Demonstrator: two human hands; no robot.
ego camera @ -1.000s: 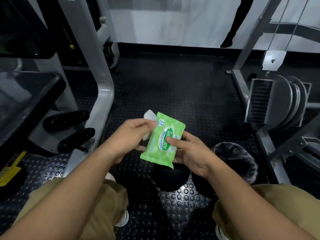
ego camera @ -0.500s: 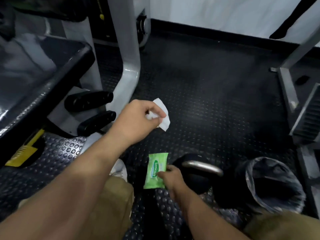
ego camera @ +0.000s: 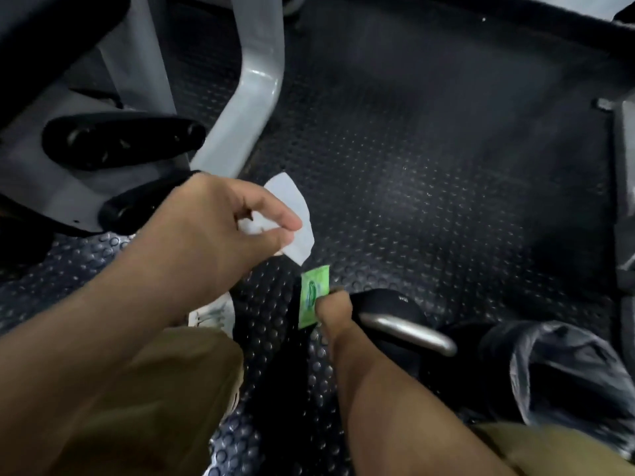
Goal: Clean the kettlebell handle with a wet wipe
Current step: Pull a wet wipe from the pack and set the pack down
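- Since a second ago the hands have parted. The left hand has drawn the wet wipe clear of the green pack, and the right hand has carried that pack down towards the floor.
- Left grip: thumb and forefinger pinch the white sheet near its top. The rest hangs loose in the air, up and to the left of the kettlebell and apart from it.
- Right grip: the fingers are curled round the pack's right edge. Whether the pack already rests on the floor cannot be told.
- The kettlebell stands on the floor between the person's knees. Its silvery handle lies across the top, and nothing is wiping it yet. The right hand covers the handle's left end in this view, so whether they touch is unclear.
- Step in hand, as I judge it: the wipe is fetched and the pack is being set aside. Wiping has not begun.
- The next move likely calls for letting the pack go, then bringing the wipe down and rightward onto the handle. The sheet would then be folded round the bar, with the freed right hand perhaps steadying the bell.
- Around: a bin lined with a dark bag stands just right of the kettlebell. A grey machine frame with black pegs stands at upper left, and a white shoe shows below the left wrist.
- In the way: the right hand and the pack sit at the handle's left end, on the wipe's likely path. The limp sheet may also bunch up before it wraps.
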